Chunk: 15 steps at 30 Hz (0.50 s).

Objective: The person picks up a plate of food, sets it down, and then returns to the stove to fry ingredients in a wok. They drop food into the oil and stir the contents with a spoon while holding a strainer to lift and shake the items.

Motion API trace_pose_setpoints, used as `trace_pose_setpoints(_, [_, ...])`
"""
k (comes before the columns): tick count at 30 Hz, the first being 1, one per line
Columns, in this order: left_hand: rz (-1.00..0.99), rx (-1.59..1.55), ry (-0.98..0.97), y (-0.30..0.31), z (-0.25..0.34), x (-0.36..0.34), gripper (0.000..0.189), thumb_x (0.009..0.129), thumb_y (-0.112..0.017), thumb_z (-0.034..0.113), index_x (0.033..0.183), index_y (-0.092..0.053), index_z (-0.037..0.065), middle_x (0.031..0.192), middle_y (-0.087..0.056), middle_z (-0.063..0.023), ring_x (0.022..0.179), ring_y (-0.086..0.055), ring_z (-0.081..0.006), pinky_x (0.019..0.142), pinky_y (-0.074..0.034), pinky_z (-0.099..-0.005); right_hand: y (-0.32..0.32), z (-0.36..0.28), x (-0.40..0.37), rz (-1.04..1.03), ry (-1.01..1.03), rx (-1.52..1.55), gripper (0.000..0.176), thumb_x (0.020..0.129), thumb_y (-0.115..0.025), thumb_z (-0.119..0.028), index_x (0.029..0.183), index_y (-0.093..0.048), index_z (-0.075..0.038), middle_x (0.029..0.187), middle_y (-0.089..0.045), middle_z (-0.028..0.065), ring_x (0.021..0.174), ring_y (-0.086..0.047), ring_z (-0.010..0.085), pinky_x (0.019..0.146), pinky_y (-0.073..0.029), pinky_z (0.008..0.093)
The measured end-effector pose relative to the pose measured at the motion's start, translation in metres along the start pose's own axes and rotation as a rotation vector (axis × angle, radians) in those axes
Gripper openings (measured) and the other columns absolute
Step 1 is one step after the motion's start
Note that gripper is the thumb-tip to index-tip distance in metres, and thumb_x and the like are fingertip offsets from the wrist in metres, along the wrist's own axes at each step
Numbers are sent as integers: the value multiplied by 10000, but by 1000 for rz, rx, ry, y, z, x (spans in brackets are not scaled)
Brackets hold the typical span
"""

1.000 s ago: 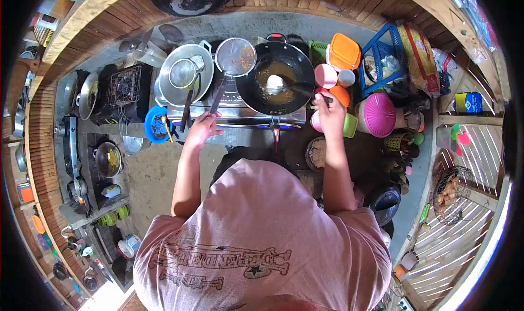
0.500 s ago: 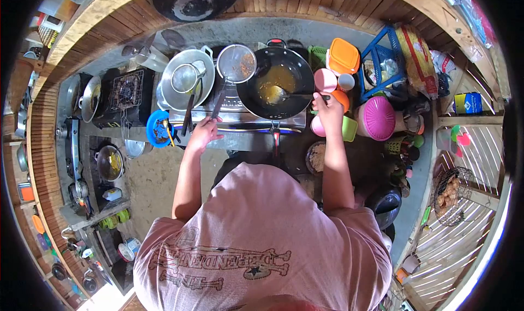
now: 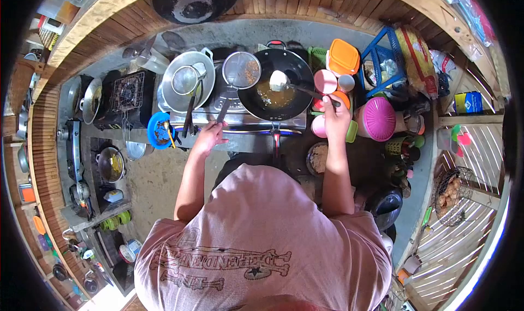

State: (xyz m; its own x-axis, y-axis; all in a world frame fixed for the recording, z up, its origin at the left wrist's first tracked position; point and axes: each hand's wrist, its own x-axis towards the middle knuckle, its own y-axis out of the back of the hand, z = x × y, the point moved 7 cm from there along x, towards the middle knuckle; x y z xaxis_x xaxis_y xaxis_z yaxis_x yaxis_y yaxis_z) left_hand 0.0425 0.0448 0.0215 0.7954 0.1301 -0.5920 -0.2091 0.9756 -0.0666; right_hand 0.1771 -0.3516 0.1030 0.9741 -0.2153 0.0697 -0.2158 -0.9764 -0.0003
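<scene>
My left hand (image 3: 210,137) is closed around the dark handle of a round mesh strainer (image 3: 234,68), which holds brown crumbly bits on its right side. The strainer overlaps the left rim of a black wok (image 3: 300,106). Yellowish-brown oil (image 3: 270,97) with light bits lies in the wok's bottom. From the right, my right hand (image 3: 337,116) grips the dark handle of a ladle (image 3: 279,81), whose bright bowl is over the oil. The wok sits on a metal gas stove (image 3: 232,104).
Left of the strainer, a metal basin (image 3: 174,98) bears a smaller strainer (image 3: 185,79). A blue bowl (image 3: 154,138) with a spoon stands at the counter edge. Pink and orange containers (image 3: 343,56) crowd the wok's right side, near a blue basket (image 3: 380,54) and a pink-lidded container (image 3: 379,119).
The ladle bowl has risen from the oil and shifted away from me. The strainer has moved right and slightly away from me, closer over the wok's rim.
</scene>
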Motion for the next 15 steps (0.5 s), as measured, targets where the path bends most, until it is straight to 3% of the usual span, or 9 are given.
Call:
trace_pose_setpoints(5, [-41,2,17,-14,-1,2,243,1016,-491,213,1123,-591,19,652,-380,52,547,-404,-68,710,-582,-365,7,-14,-7,10,62,24,202,933,-699,-105,1058,-680,52,837,-703,65,723,-646,91,677,-534,234])
trace_pose_setpoints(7, [-46,11,23,-21,1,1,244,1015,-492,210,1125,-593,17,656,-381,53,552,-406,-67,713,-583,-360,-3,-19,-13,-88,137,-60,198,921,-711,-101,1065,-686,32,898,-718,69,787,-659,114,724,-535,259])
trace_pose_setpoints(9, [-74,16,29,-27,3,0,247,1014,-495,207,1132,-597,15,660,-381,54,559,-406,-65,723,-584,-361,-16,-33,-19,-182,392,-239,214,867,-746,-90,1052,-694,6,990,-728,137,913,-706,238,815,-536,328])
trace_pose_setpoints(12, [-94,19,37,-31,2,2,249,1014,-496,205,1137,-600,15,659,-380,55,562,-405,-64,723,-585,-362,-23,-38,-30,-199,454,-274,225,849,-752,-87,1050,-693,-5,987,-717,165,901,-702,307,794,-544,356])
trace_pose_setpoints(15, [-92,24,28,-31,0,4,245,1012,-495,199,1135,-602,16,653,-378,54,555,-400,-64,726,-585,-363,-28,-35,-34,-204,481,-291,218,856,-742,-84,1051,-688,0,976,-714,159,869,-698,311,769,-543,366])
